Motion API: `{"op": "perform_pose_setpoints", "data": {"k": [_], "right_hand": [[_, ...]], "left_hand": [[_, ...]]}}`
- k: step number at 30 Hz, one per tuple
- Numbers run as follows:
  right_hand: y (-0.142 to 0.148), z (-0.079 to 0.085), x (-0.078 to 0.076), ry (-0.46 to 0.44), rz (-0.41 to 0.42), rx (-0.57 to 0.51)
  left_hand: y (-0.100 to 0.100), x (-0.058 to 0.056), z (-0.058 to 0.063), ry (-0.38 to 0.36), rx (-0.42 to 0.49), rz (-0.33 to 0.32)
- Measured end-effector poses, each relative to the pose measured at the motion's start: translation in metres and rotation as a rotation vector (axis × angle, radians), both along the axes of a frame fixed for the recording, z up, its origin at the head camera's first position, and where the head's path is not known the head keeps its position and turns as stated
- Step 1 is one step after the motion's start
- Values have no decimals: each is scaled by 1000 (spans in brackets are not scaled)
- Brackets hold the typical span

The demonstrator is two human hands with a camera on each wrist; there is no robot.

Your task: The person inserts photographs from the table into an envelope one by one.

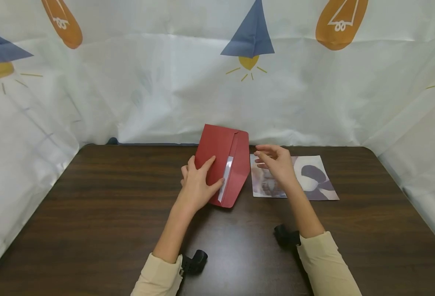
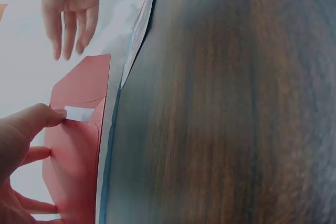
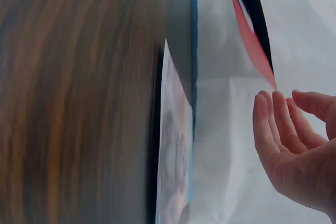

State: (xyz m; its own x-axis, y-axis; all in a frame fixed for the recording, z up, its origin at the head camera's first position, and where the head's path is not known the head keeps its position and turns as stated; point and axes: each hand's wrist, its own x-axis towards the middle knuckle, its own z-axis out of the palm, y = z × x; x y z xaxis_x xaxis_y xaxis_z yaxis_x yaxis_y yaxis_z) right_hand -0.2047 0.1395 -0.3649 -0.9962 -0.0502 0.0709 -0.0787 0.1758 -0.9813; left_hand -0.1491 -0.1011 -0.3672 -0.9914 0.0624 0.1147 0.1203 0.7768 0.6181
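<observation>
Centrally, the left hand [image 1: 196, 186] grips a red paper envelope [image 1: 222, 162], flap open, standing tilted on the dark wooden table [image 1: 91, 213]. Beside it the right hand [image 1: 276, 163] hovers, fingers loosely spread and empty, above a printed photograph [image 1: 313, 179] lying flat.

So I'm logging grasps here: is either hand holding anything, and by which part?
The left hand holds the red envelope by its body, thumb near the white adhesive strip. The right hand hovers over the photo, holding nothing.
</observation>
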Motion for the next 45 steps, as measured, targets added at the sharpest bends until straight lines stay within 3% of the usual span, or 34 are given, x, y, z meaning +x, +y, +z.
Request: {"op": "perform_pose_setpoints", "data": {"k": [13, 28, 40, 45], "right_hand": [[32, -3, -5, 18, -87, 173], [45, -11, -7, -13, -61, 279], [54, -13, -8, -99, 7, 286], [60, -13, -12, -103, 31, 340]], "left_hand": [[-3, 0, -1, -40, -1, -29], [-4, 2, 3, -63, -3, -36], [-5, 4, 8, -65, 1, -40], [-5, 4, 8, -65, 3, -37]]}}
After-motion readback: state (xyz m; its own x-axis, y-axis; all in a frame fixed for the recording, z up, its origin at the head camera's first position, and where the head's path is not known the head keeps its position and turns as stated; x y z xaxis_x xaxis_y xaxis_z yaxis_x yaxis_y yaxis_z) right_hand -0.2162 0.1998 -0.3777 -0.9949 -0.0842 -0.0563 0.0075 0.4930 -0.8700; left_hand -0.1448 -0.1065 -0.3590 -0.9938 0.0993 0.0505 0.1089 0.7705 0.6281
